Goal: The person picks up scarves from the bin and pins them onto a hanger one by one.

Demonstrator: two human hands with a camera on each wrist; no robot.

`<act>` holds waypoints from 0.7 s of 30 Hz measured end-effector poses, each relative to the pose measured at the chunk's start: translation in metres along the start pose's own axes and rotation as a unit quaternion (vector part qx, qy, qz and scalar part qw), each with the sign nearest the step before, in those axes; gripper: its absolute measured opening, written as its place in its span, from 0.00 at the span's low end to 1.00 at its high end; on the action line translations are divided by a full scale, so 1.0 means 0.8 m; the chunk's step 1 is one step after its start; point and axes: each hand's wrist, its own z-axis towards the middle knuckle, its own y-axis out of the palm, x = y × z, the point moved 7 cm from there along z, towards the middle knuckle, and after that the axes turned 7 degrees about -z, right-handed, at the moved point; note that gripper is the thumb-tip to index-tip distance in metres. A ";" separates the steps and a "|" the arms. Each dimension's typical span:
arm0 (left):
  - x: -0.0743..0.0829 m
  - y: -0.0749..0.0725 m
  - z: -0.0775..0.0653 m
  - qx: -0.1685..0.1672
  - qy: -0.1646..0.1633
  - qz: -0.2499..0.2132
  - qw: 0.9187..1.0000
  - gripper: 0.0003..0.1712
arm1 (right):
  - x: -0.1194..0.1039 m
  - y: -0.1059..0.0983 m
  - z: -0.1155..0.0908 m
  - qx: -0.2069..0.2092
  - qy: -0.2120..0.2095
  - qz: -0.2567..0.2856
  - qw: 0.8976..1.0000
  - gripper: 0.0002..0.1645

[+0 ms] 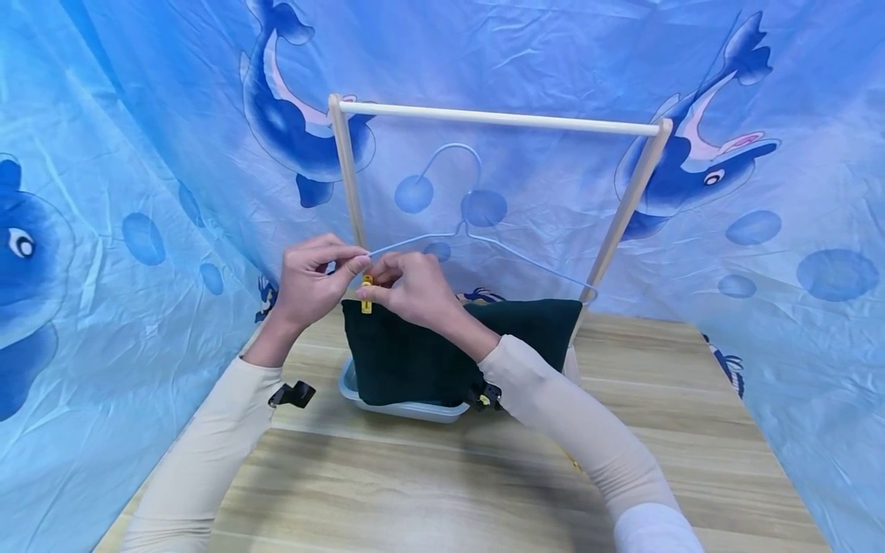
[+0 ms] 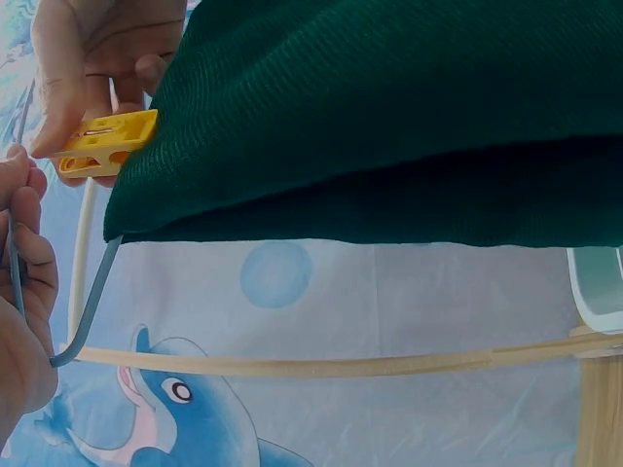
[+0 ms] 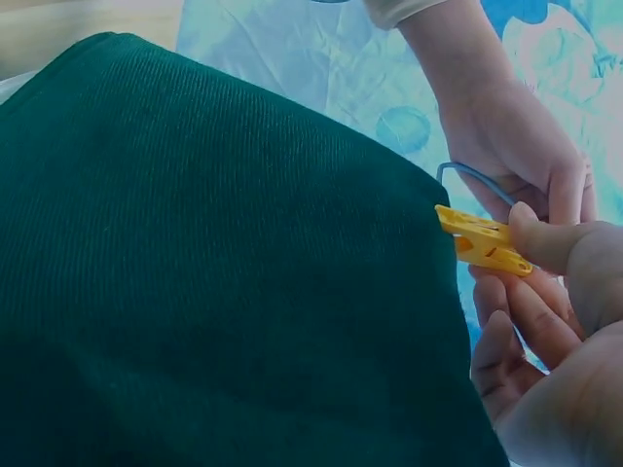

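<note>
A light-blue wire hanger (image 1: pixel 515 252) is held up by my left hand (image 1: pixel 313 280), whose fingers pinch its left end. Dark green ribbed cloth (image 1: pixel 415 357) hangs below it, its corner right at the hanger's bent wire (image 2: pixel 94 297) in the left wrist view. My right hand (image 1: pixel 420 290) pinches a yellow clothespin (image 1: pixel 367 296) between thumb and fingers. In the right wrist view the tip of the clothespin (image 3: pixel 484 241) is at the cloth's upper corner. The hanger's hook points up, off the rail.
Behind the cloth stands a wooden rack (image 1: pixel 631 207) with a white rail (image 1: pixel 498 117) on top. A pale blue tray (image 1: pixel 415 411) sits on the wooden table (image 1: pixel 387 484) beneath the cloth. Near my right sleeve lies a small yellow thing (image 1: pixel 574 462). A blue dolphin-printed curtain (image 1: pixel 553 46) surrounds the table.
</note>
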 end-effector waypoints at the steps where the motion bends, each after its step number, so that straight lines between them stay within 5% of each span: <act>1: 0.000 0.000 0.000 -0.003 0.000 0.000 1.000 0.02 | 0.001 0.000 0.000 -0.002 0.002 0.001 1.000 0.13; 21: -0.001 0.001 0.001 -0.028 -0.001 0.016 0.999 0.04 | 0.008 -0.022 -0.011 -0.011 0.013 0.036 0.999 0.28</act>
